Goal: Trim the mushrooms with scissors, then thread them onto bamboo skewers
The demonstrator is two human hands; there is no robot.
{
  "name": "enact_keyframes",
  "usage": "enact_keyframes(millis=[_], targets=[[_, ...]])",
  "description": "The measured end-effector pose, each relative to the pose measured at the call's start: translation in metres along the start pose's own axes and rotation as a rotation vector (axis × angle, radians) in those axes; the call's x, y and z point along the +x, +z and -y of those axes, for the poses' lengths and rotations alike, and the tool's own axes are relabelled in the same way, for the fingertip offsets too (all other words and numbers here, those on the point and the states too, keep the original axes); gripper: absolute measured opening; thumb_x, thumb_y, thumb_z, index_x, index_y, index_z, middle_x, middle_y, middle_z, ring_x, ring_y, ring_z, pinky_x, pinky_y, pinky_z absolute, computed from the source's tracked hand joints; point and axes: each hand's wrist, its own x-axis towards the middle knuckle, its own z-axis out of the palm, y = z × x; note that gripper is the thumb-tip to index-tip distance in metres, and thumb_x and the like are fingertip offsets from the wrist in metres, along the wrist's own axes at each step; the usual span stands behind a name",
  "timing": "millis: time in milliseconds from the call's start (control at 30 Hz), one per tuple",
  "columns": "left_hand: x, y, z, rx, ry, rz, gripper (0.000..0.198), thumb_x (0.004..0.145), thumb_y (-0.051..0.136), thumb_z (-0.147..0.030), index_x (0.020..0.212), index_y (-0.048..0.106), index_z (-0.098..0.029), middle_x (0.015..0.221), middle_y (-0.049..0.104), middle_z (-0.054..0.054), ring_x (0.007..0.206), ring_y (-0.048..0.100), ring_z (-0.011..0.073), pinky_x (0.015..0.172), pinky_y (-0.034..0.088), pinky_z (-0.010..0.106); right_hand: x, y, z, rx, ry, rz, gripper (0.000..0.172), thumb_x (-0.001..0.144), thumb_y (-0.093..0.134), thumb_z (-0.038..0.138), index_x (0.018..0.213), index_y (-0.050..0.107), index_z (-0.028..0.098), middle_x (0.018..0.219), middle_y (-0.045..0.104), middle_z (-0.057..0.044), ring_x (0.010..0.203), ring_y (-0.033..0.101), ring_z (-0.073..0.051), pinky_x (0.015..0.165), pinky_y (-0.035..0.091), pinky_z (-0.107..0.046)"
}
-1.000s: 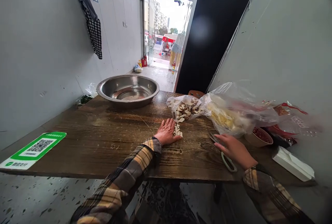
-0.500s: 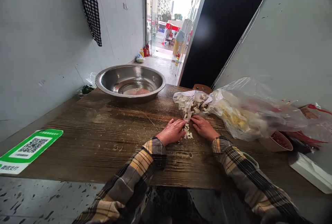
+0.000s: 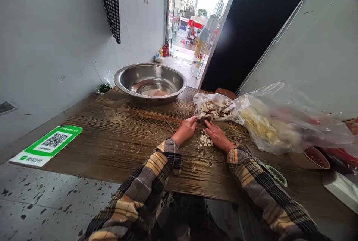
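Observation:
Both my hands rest on a dark wooden table (image 3: pixel 117 136) at the mouth of a clear plastic bag of mushroom pieces (image 3: pixel 214 107). My left hand (image 3: pixel 187 130) has its fingers curled at the bag's opening, touching a piece there; what it grips I cannot make out. Beside it my right hand (image 3: pixel 216 136) lies flat with fingers stretched toward the bag. A small heap of white cut bits (image 3: pixel 206 140) sits between the two hands.
A wide steel basin (image 3: pixel 151 82) stands at the table's far side. A larger plastic bag with yellowish contents (image 3: pixel 268 125), a bowl of red bits (image 3: pixel 310 158) and green-handled scissors (image 3: pixel 272 172) lie to the right. A green QR sign (image 3: pixel 47 145) sits left.
My right hand left the scissors and came over beside the left. Both hands have since slid forward past the white heap to the bag's mouth. The view tilted down and left.

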Motion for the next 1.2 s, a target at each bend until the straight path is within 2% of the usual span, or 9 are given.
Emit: enact_keyframes(millis=[167,267,400,467,600,733,933,1100,1200], targets=[[0.002,-0.008,-0.008,-0.179,-0.117,-0.133,0.025,0.082,0.052,-0.019,0.100,0.068,-0.013,0.085,0.071,0.009,0.077,0.066,0.0195,0.080,0.051,0.033,-0.029,-0.001,0.029,0.072,-0.117,0.036,0.064,0.097,0.034,0.049,0.151,0.024,0.016,0.154,0.032,-0.014,0.144,0.025,-0.026,0.116,0.023,-0.048],[0.002,-0.015,-0.011,-0.331,-0.164,-0.221,0.023,0.082,0.053,-0.022,0.099,0.065,-0.013,0.080,0.070,0.007,0.068,0.064,0.0159,0.068,0.051,0.028,-0.041,-0.006,0.042,0.130,-0.199,0.011,0.081,0.089,0.051,0.054,0.153,0.016,0.018,0.157,0.025,-0.015,0.144,0.023,-0.027,0.116,0.024,-0.047],[-0.002,-0.018,-0.017,-0.482,-0.184,-0.271,0.020,0.083,0.056,-0.024,0.097,0.063,-0.013,0.077,0.068,0.005,0.064,0.063,0.0130,0.063,0.049,0.024,-0.041,-0.008,0.049,0.081,-0.169,-0.051,0.102,0.075,0.066,0.058,0.153,0.014,0.018,0.155,0.024,-0.017,0.143,0.023,-0.030,0.115,0.026,-0.049],[-0.003,-0.018,-0.020,-0.541,-0.212,-0.259,0.018,0.083,0.056,-0.024,0.096,0.062,-0.013,0.075,0.066,0.004,0.061,0.062,0.0121,0.061,0.048,0.024,-0.034,-0.006,0.051,0.019,-0.157,-0.063,0.096,0.074,0.067,0.059,0.149,0.024,0.018,0.149,0.035,-0.017,0.138,0.032,-0.031,0.112,0.030,-0.049],[-0.005,-0.016,-0.024,-0.596,-0.241,-0.230,0.017,0.083,0.058,-0.024,0.094,0.060,-0.013,0.074,0.065,0.003,0.057,0.061,0.0110,0.058,0.048,0.023,-0.014,-0.003,0.055,-0.087,-0.115,-0.089,0.051,0.084,0.059,0.052,0.125,0.055,0.021,0.125,0.054,-0.013,0.116,0.049,-0.029,0.098,0.041,-0.046],[-0.005,-0.016,-0.024,-0.582,-0.234,-0.240,0.015,0.083,0.057,-0.023,0.094,0.061,-0.012,0.072,0.064,0.002,0.055,0.061,0.0105,0.056,0.047,0.022,-0.005,-0.002,0.055,-0.158,-0.076,-0.132,0.027,0.091,0.052,0.043,0.103,0.062,0.020,0.106,0.059,-0.010,0.099,0.054,-0.025,0.088,0.044,-0.038],[-0.008,-0.014,-0.025,-0.618,-0.265,-0.217,0.014,0.083,0.058,-0.022,0.093,0.060,-0.013,0.068,0.064,0.001,0.054,0.060,0.0101,0.055,0.046,0.021,-0.014,0.003,0.057,-0.195,-0.046,-0.162,0.021,0.095,0.043,0.030,0.090,0.060,0.021,0.092,0.059,-0.009,0.086,0.054,-0.022,0.076,0.042,-0.031],[-0.014,-0.007,-0.027,-0.713,-0.319,-0.162,0.017,0.082,0.062,-0.028,0.088,0.060,-0.012,0.067,0.064,0.002,0.054,0.059,0.0092,0.054,0.046,0.021,-0.019,0.008,0.059,-0.121,-0.020,-0.216,0.027,0.091,0.048,0.037,0.072,0.059,0.021,0.077,0.060,-0.005,0.071,0.055,-0.017,0.064,0.038,-0.026],[-0.018,-0.001,-0.028,-0.800,-0.362,-0.106,0.019,0.082,0.064,-0.031,0.085,0.060,-0.012,0.069,0.064,0.003,0.057,0.060,0.0094,0.055,0.047,0.021,-0.014,0.001,0.056,-0.029,0.042,-0.300,0.033,0.089,0.049,0.041,0.065,0.058,0.020,0.067,0.061,-0.003,0.063,0.054,-0.015,0.060,0.036,-0.025]])
